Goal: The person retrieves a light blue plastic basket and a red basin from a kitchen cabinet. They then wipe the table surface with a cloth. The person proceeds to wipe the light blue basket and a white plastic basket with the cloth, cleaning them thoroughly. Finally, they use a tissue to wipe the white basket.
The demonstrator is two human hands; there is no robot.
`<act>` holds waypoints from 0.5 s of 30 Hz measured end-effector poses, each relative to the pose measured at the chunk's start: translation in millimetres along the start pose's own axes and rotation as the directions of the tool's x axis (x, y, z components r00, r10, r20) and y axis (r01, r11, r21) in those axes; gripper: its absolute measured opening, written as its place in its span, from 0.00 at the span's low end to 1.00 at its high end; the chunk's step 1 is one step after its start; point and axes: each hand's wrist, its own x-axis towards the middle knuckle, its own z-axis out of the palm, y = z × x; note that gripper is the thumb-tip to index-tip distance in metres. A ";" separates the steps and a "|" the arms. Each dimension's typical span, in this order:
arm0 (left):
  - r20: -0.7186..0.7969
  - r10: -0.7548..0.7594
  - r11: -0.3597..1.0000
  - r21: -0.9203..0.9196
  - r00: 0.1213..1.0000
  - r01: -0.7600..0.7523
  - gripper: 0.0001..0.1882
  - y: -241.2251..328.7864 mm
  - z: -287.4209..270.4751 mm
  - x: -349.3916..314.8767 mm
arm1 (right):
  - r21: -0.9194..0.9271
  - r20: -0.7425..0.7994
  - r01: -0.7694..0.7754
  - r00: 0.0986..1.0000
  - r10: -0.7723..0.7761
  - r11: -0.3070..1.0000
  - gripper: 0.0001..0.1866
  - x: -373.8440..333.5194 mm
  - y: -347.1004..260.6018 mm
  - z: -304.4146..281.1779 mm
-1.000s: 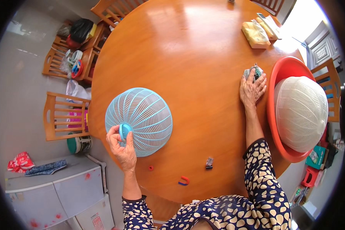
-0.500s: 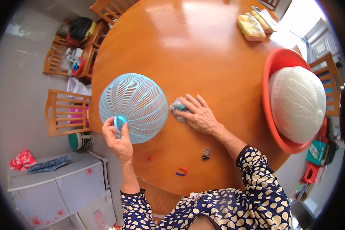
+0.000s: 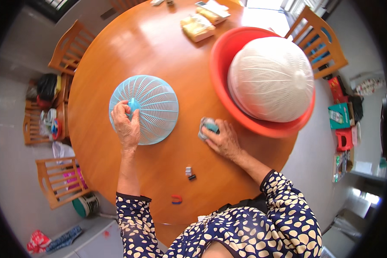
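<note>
A light-blue mesh dome food cover (image 3: 157, 107) rests on the left half of the round wooden table, knob upward. My left hand (image 3: 128, 127) grips that knob with its fingers and thumb. To the right of the cover, my right hand (image 3: 225, 139) holds a crumpled grey and teal cloth (image 3: 207, 128) down on the tabletop. Between my forearms lie a small silvery piece (image 3: 188, 171), a small black piece (image 3: 192, 177) touching or close beside it, and a red and blue horseshoe magnet (image 3: 176, 199) nearer to me.
A big red basin (image 3: 221, 81) stands at the right of the table (image 3: 94, 142), with a white mesh dome (image 3: 273, 79) in it. Yellow tissue packs (image 3: 198, 28) lie at the back. Wooden chairs (image 3: 58, 180) surround the table, and boxes (image 3: 339, 115) stand at far right.
The view has turned to the right. The blue cover has shifted rightward, away from the table's left edge, and looks smaller. My right hand and cloth are now closer to the basin.
</note>
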 end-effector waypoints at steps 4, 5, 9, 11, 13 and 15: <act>0.068 0.024 1.000 0.016 0.997 -0.025 0.11 -3.4 25.0 11.5 | 0.012 0.072 0.014 0.997 -0.015 1.000 0.19 -58.0 1.6 -35.0; 0.082 0.027 0.999 0.022 0.996 -0.029 0.11 -6.0 29.8 12.0 | 0.022 0.082 -0.004 0.997 0.002 1.000 0.18 -74.7 3.4 -43.2; -0.092 0.093 0.988 0.133 0.991 -0.080 0.25 12.2 38.3 6.0 | 0.012 0.161 -0.090 0.983 0.087 0.996 0.15 -131.9 12.1 -91.1; -0.102 0.050 0.994 0.101 0.994 -0.040 0.31 20.8 34.5 3.1 | 0.009 0.121 -0.181 0.977 0.178 0.984 0.13 -147.5 20.9 -125.2; -0.147 0.025 0.998 0.053 0.989 -0.017 0.29 44.4 30.2 -4.8 | 0.263 0.077 -0.520 0.851 0.520 0.813 0.12 -169.8 39.9 -154.0; -0.156 0.010 1.000 -0.018 0.988 -0.013 0.24 62.1 26.5 -12.1 | 0.452 -0.085 -0.544 0.762 0.642 0.707 0.12 -178.1 70.9 -194.4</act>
